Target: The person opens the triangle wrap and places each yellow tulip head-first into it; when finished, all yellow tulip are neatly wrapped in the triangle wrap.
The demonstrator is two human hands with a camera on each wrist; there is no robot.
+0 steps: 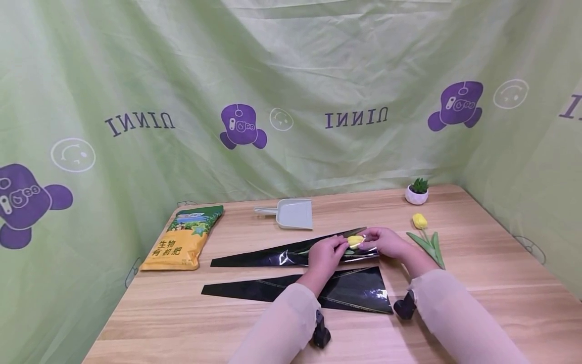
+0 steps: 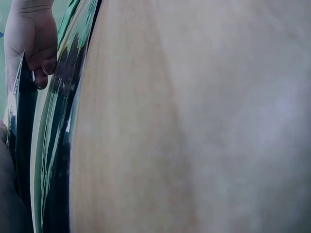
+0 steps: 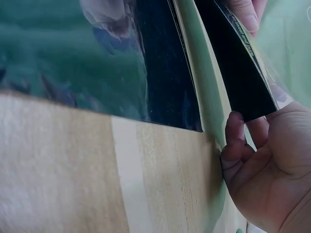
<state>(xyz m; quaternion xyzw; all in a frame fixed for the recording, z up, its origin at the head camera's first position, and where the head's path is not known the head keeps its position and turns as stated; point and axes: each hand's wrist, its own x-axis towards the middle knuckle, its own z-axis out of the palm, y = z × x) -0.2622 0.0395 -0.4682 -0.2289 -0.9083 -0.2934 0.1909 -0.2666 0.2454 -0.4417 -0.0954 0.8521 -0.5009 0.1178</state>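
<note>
A yellow tulip [image 1: 355,241] lies in a long, tapered black flower sleeve [image 1: 273,255], its bloom near the sleeve's wide end. My left hand [image 1: 324,257] pinches the sleeve's near edge beside the bloom; its fingertips show at the top of the right wrist view. On the bloom's other side, my right hand [image 1: 385,242] grips the open end of the sleeve. Its thumb and curled fingers hold the black film [image 3: 248,92] at the corner. A second black sleeve [image 1: 356,289] lies flat on the table, nearer the body.
Right of the hands lies another yellow tulip [image 1: 420,221] with green leaves. A potted succulent [image 1: 417,192] stands at the back right. Toward the back is a grey dustpan [image 1: 294,213], and a yellow-green fertilizer bag [image 1: 184,240] lies at left. Green cloth [image 1: 291,60] hangs behind the table.
</note>
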